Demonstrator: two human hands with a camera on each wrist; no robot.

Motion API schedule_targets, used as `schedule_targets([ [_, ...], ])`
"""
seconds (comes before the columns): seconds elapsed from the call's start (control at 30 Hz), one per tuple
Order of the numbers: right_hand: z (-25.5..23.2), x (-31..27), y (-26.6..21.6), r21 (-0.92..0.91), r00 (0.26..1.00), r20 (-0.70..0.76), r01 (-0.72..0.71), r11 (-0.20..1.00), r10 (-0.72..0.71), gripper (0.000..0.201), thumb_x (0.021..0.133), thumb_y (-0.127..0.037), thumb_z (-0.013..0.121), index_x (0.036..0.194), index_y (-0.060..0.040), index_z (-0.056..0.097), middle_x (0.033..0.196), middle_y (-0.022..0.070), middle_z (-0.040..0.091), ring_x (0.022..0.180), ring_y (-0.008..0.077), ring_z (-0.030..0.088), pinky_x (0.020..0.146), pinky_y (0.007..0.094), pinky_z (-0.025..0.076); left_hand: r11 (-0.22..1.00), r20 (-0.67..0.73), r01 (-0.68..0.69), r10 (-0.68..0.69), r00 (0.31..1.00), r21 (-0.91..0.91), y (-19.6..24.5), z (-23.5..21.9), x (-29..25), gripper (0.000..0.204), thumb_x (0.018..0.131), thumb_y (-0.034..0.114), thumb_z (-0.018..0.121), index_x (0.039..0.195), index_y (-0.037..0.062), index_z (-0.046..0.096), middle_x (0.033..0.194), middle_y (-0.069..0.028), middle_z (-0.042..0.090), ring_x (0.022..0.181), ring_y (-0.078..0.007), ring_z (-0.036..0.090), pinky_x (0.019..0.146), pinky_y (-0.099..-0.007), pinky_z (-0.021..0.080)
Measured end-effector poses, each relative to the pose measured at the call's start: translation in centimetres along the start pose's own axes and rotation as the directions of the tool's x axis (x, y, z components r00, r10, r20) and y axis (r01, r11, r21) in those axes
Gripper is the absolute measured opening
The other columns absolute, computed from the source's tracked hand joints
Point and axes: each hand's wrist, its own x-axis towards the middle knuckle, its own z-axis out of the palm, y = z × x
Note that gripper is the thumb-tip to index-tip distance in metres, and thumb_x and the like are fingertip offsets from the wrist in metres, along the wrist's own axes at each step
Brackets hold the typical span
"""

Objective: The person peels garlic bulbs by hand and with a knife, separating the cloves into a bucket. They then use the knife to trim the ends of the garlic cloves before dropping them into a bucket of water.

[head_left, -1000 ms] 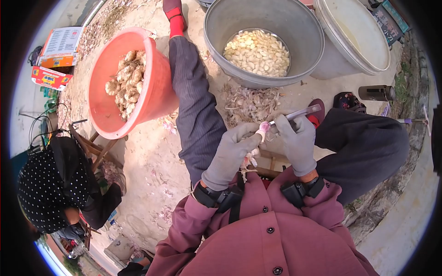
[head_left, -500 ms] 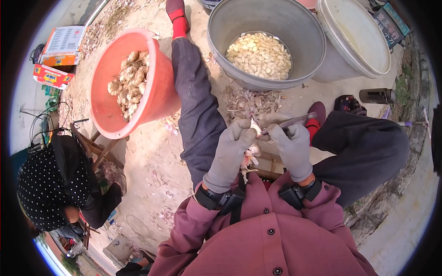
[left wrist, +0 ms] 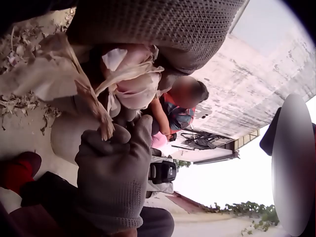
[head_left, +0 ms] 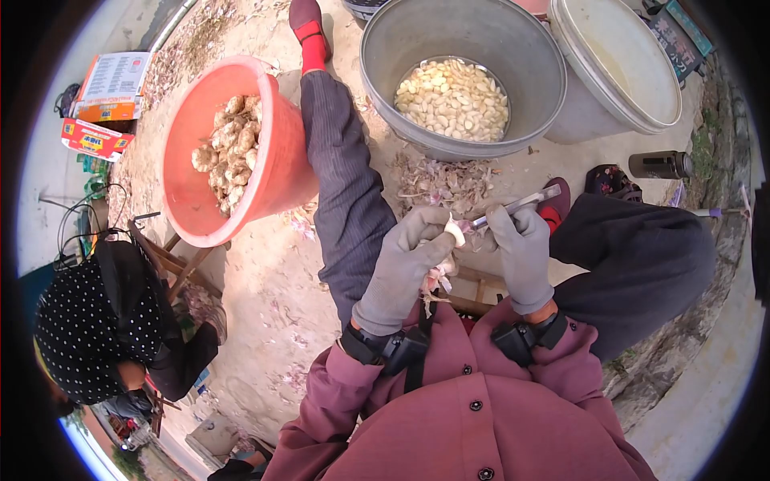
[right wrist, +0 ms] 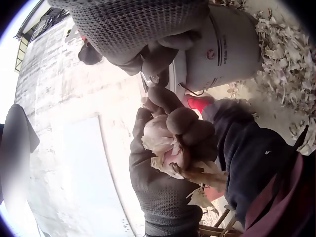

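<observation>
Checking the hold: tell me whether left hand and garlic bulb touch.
Touching: the right wrist view shows the left hand, fingers curled round the garlic bulb.

1. So the small curved garlic clove in the grey-gloved left hand looked pink a second ago; now it's mostly creamy white.
2. Long silver metal knife's rolled too: broad dull side half a second ago, narrow bright strip now.
</observation>
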Motion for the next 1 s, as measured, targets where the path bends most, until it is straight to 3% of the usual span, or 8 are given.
schedule_targets([
  [0.1,-0.2,0.0,-0.1,0.07,1.0,-0.012,-0.004,0.998,0.005,0.017,0.095,-0.017,0.062,0.1,-0.0011,0.065,0.069,-0.0054,0.055,0.061,0.0005,0.045,0.053,0.0186,0.034,0.998,-0.001,0.06,-0.06,0.998,0.027,0.3,-0.4,-0.1,0.018,0.095,0.006,0.056,0.111,-0.0018,0.055,0.084,-0.0037,0.059,0.058,-0.0024,0.046,0.052,-0.0171,0.04],
  [0.17,0.0,-0.1,-0.3,0.082,1.0,-0.007,-0.002,0.997,0.002,0.017,0.094,-0.016,0.062,0.101,-0.0011,0.065,0.071,-0.005,0.057,0.062,0.0009,0.046,0.054,0.0188,0.036,0.99,-0.028,0.141,-0.14,0.99,0.024,0.8,-0.4,-0.3,0.021,0.093,0.007,0.057,0.112,-0.0022,0.055,0.082,-0.0047,0.061,0.06,-0.0048,0.052,0.053,-0.0162,0.043],
  [0.27,-0.4,-0.2,0.1,0.06,1.0,0.016,0.004,0.998,-0.005,0.017,0.094,-0.015,0.062,0.102,-0.0011,0.065,0.074,-0.0036,0.06,0.064,0.0019,0.05,0.056,0.0191,0.039,0.987,-0.072,0.124,-0.117,0.991,0.105,1.3,-0.4,-0.3,0.02,0.093,0.006,0.058,0.111,-0.0017,0.056,0.08,-0.0053,0.062,0.06,-0.0044,0.053,0.055,-0.0166,0.044],
  [0.5,0.4,-0.5,-0.1,0.101,0.986,0.168,-0.007,0.995,-0.011,0.017,0.093,-0.013,0.062,0.105,-0.0004,0.065,0.081,-0.0015,0.064,0.069,0.0022,0.054,0.06,0.0184,0.043,0.996,-0.053,0.085,-0.083,0.995,0.025,0.1,-1.4,-0.2,0.014,0.092,0.005,0.058,0.106,0.0002,0.056,0.079,-0.006,0.063,0.058,-0.0036,0.052,0.057,-0.0169,0.047],
  [0.67,-0.3,-0.5,0.5,0.065,0.988,0.148,-0.051,0.997,0.041,0.018,0.093,-0.013,0.062,0.106,0.0,0.065,0.079,-0.0028,0.062,0.067,0.0004,0.05,0.057,0.0175,0.039,0.993,-0.054,0.112,-0.11,0.992,0.035,0.1,-1.4,0.0,0.014,0.092,0.008,0.062,0.103,0.0005,0.057,0.076,-0.0012,0.061,0.056,-0.0021,0.05,0.047,-0.0168,0.041],
  [0.83,0.0,-0.4,0.4,0.102,0.983,0.185,-0.024,0.994,0.005,0.019,0.094,-0.014,0.062,0.107,0.0,0.065,0.077,-0.0036,0.061,0.064,0.0004,0.046,0.055,0.0182,0.037,0.982,-0.037,0.153,-0.149,0.988,0.109,0.1,-1.4,-0.5,0.014,0.092,0.006,0.061,0.104,-0.0017,0.06,0.082,-0.0061,0.065,0.061,-0.0036,0.054,0.053,-0.017,0.043],
  [0.93,0.0,-0.2,0.6,-0.035,0.984,0.169,-0.052,0.998,0.057,0.019,0.094,-0.014,0.062,0.106,0.0001,0.065,0.078,-0.003,0.062,0.065,0.0005,0.048,0.056,0.0184,0.038,0.98,-0.017,0.175,-0.174,0.985,0.095,-0.2,-1.0,-0.7,0.016,0.092,0.007,0.061,0.105,-0.0021,0.061,0.084,-0.0053,0.065,0.062,-0.0035,0.055,0.054,-0.0163,0.044],
  [1.0,0.2,-0.2,0.4,0.111,0.987,0.154,-0.066,0.992,0.048,0.019,0.094,-0.014,0.062,0.106,0.0003,0.065,0.08,-0.0027,0.062,0.066,0.0006,0.05,0.056,0.0188,0.039,0.985,-0.021,0.168,-0.168,0.986,0.034,-0.1,-0.9,-0.6,0.017,0.093,0.007,0.061,0.106,-0.0024,0.061,0.084,-0.0046,0.064,0.063,-0.0033,0.055,0.055,-0.0159,0.045],
])
